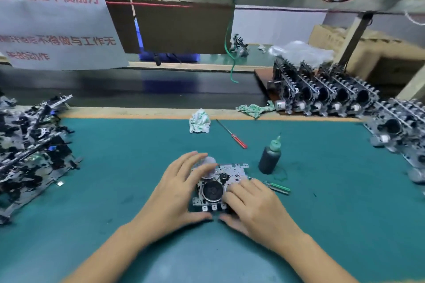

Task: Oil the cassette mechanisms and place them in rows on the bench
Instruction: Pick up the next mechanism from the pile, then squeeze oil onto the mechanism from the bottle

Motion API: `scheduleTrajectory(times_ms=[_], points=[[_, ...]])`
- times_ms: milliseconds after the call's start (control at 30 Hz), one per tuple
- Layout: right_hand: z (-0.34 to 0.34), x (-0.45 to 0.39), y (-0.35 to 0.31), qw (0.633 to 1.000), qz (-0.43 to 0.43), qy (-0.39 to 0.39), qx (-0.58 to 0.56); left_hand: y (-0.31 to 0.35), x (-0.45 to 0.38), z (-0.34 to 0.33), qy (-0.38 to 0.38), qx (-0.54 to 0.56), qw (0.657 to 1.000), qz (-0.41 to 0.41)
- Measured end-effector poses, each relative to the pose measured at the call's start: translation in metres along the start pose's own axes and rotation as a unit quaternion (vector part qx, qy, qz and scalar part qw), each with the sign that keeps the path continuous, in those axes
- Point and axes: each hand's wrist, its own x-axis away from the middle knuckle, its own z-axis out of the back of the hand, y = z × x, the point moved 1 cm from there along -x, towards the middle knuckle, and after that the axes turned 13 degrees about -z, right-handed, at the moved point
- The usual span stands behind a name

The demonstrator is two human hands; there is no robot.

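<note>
Left hand (181,190): we see it holding the mechanism's (218,187) left side, fingers loosely spread over the top edge, thumb at the near edge.
Right hand (250,207): we see its curled fingers lying on the mechanism's right side, thumb at the near edge.
Mechanism: flat on the green mat (115,167), between both hands.
Oil bottle (270,156): upright, just right of the mechanism, beyond it.
Red screwdriver (232,134): beyond the mechanism.
Rows (322,92): far right of the mechanism.
Pile (30,145): far left of it.
Sign (55,20): red Chinese characters, mirrored; we cannot read them reliably.
</note>
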Motion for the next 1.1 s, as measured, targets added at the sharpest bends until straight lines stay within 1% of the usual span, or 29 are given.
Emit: scheduleTrajectory(times_ms=[67, 133, 167, 233, 300, 367, 400, 433, 467, 533, 600, 667, 767, 833, 933, 1100], points=[[0.005, 0.011, 0.006, 0.999, -0.039, -0.017, -0.029, -0.006, 0.000, -0.008, -0.021, 0.090, 0.995, 0.030], [0.012, 0.014, 0.015, 0.991, -0.111, 0.006, -0.077, -0.012, -0.002, -0.012, -0.041, 0.186, 0.980, 0.065], [0.015, 0.013, 0.020, 0.982, -0.156, 0.023, -0.103, -0.014, -0.003, -0.013, -0.043, 0.208, 0.974, 0.077], [0.019, 0.005, 0.030, 0.954, -0.244, 0.065, -0.163, -0.016, -0.005, -0.013, -0.041, 0.219, 0.970, 0.094], [0.022, -0.004, 0.041, 0.920, -0.308, 0.138, -0.199, -0.016, -0.005, -0.014, -0.044, 0.224, 0.969, 0.096], [0.020, -0.012, 0.052, 0.880, -0.366, 0.218, -0.209, -0.016, -0.004, -0.015, -0.046, 0.232, 0.967, 0.096], [0.017, -0.013, 0.057, 0.857, -0.398, 0.244, -0.219, -0.017, -0.003, -0.015, -0.047, 0.234, 0.966, 0.099], [0.012, -0.014, 0.061, 0.835, -0.430, 0.254, -0.231, -0.017, -0.003, -0.015, -0.047, 0.238, 0.965, 0.103], [0.006, -0.013, 0.063, 0.818, -0.459, 0.244, -0.244, -0.017, -0.003, -0.015, -0.050, 0.244, 0.962, 0.107], [-0.006, -0.010, 0.064, 0.799, -0.500, 0.187, -0.277, -0.017, -0.003, -0.014, -0.061, 0.260, 0.958, 0.107], [-0.015, -0.007, 0.065, 0.798, -0.505, 0.138, -0.299, -0.015, -0.005, -0.013, -0.063, 0.267, 0.956, 0.106], [-0.019, -0.006, 0.067, 0.800, -0.503, 0.112, -0.307, -0.013, -0.009, -0.011, -0.050, 0.253, 0.959, 0.114], [-0.021, -0.006, 0.068, 0.781, -0.518, 0.080, -0.339, -0.010, -0.014, -0.009, -0.042, 0.208, 0.972, 0.097], [-0.022, -0.006, 0.068, 0.769, -0.530, 0.063, -0.353, -0.010, -0.015, -0.009, -0.046, 0.196, 0.975, 0.089], [-0.021, -0.007, 0.067, 0.764, -0.534, 0.042, -0.360, -0.012, -0.013, -0.010, -0.053, 0.227, 0.968, 0.092], [-0.026, -0.006, 0.070, 0.771, -0.544, -0.004, -0.331, -0.017, -0.010, -0.012, -0.040, 0.265, 0.957, 0.109]])
